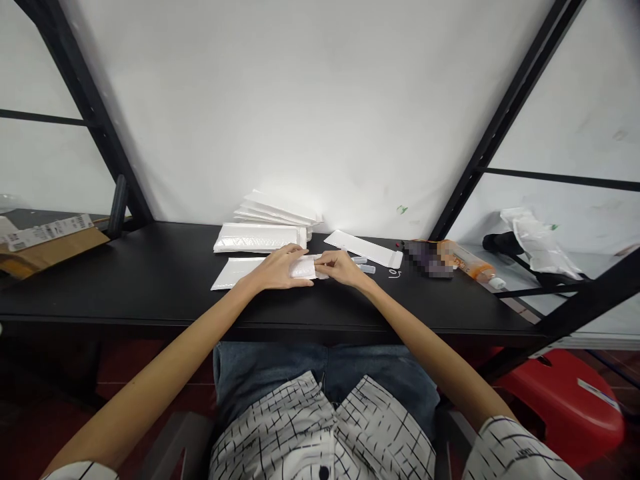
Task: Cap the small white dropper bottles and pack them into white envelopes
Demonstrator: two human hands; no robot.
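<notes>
A white padded envelope (303, 267) lies near the middle of the black table, its end showing between my two hands. My left hand (281, 268) rests over it from the left, fingers along the far edge and thumb along the near edge. At the envelope's right end, my right hand (339, 265) is closed in a pinch on it; the exact fingertip contact is partly hidden. Another flat white envelope (234, 272) shows under and left of my left hand. Small clear plastic pieces (367, 269) lie just right of my right hand.
Behind my hands is a stack of white padded envelopes (260, 237). A long white envelope (364, 248) lies right of it. Farther right are a blurred dark item (425, 259) and an orange-labelled bottle (473, 265). A cardboard box (55, 240) stands left; black frame posts flank the table.
</notes>
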